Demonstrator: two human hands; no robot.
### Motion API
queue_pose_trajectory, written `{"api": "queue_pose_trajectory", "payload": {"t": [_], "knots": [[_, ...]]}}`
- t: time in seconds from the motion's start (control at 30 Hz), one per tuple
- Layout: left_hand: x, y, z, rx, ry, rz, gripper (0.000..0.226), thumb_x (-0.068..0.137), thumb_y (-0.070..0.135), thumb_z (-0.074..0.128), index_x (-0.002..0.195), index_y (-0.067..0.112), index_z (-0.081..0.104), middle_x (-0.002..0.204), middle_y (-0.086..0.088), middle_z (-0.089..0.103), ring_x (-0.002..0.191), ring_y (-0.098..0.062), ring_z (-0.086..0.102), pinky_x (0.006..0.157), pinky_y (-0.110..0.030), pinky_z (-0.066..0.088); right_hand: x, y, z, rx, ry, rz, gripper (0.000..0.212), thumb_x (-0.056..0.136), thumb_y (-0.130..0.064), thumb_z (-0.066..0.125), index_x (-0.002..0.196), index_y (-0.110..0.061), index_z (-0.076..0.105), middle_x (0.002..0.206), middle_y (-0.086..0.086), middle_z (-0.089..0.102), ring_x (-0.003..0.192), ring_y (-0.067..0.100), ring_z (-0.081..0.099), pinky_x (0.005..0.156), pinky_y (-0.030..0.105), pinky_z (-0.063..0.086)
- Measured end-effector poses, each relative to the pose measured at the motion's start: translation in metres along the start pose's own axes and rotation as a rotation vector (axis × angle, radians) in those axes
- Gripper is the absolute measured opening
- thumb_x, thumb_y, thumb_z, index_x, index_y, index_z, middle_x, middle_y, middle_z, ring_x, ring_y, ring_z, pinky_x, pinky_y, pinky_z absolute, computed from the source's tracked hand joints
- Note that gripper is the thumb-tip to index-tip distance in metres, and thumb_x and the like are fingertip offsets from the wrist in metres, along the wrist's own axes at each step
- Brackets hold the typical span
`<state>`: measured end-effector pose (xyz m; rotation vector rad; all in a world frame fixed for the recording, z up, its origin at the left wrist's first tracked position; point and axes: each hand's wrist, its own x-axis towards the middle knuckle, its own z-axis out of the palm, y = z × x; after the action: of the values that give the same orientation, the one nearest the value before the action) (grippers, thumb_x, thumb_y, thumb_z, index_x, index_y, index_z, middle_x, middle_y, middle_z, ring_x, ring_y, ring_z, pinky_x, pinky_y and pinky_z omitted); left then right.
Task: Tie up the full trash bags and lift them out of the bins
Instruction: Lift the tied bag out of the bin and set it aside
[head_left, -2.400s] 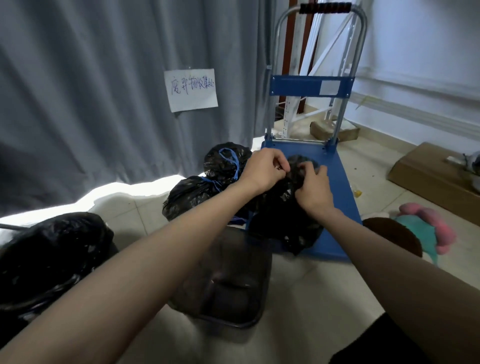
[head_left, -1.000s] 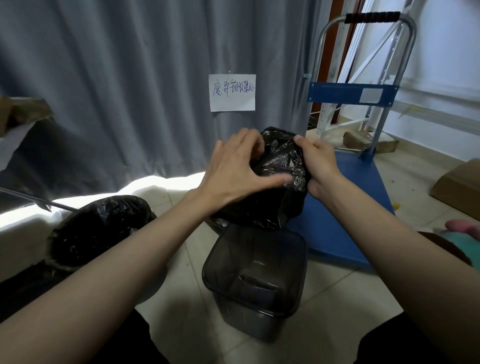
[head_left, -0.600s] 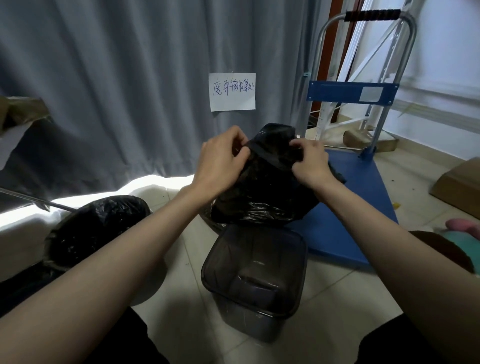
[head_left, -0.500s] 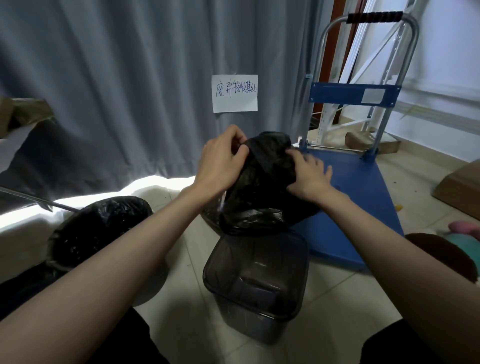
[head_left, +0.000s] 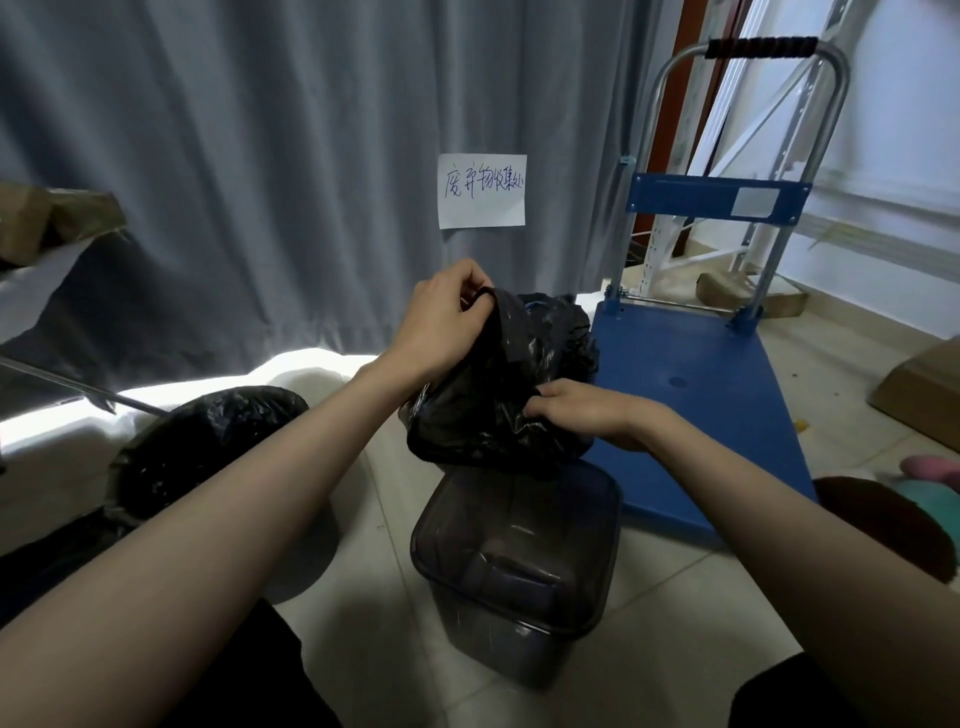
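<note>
A grey curtain (head_left: 234, 156) hangs behind the scene, a handwritten paper note (head_left: 481, 191) fixed to it. On the tiled floor (head_left: 384, 613), a blue platform trolley (head_left: 696, 395) stands toward the right edge, and a second bin lined with a black bag (head_left: 208, 441) sits near the left edge. Between them stands a dark translucent bin (head_left: 514, 561). Just above it hangs the black trash bag (head_left: 498, 400). The left hand (head_left: 441, 322) pinches its upper edge with curled fingers; the right hand (head_left: 582, 410) grips its side.
</note>
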<state>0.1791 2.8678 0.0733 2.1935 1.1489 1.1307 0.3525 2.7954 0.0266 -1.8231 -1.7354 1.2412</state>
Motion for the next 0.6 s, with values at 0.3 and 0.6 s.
{"api": "queue_pose_trajectory", "payload": {"t": [0.3,0.6], "knots": [[-0.009,-0.015,0.001,0.420,-0.601,-0.093,0.007,0.089,0.017,0.063,0.085,0.019,0.059,0.091,-0.003,0.064,0.089,-0.023,0.060,0.076,-0.032,0.047,-0.006,0.016,0.035,0.299,-0.306,0.232,0.028,0.102,-0.024,0.043,0.119,-0.009,0.060,0.106,0.014,0.073,0.095,0.028,0.069,0.084,0.043,0.055],[-0.019,-0.015,-0.003,0.647,-0.924,-0.189,0.010,0.090,0.016,0.061,0.099,0.014,0.064,0.099,-0.009,0.068,0.094,-0.028,0.065,0.084,-0.039,0.053,0.001,0.022,0.028,-0.017,0.482,-0.230,0.023,0.085,-0.038,0.070,0.083,-0.016,0.064,0.086,0.000,0.063,0.080,0.012,0.057,0.078,0.029,0.047]]}}
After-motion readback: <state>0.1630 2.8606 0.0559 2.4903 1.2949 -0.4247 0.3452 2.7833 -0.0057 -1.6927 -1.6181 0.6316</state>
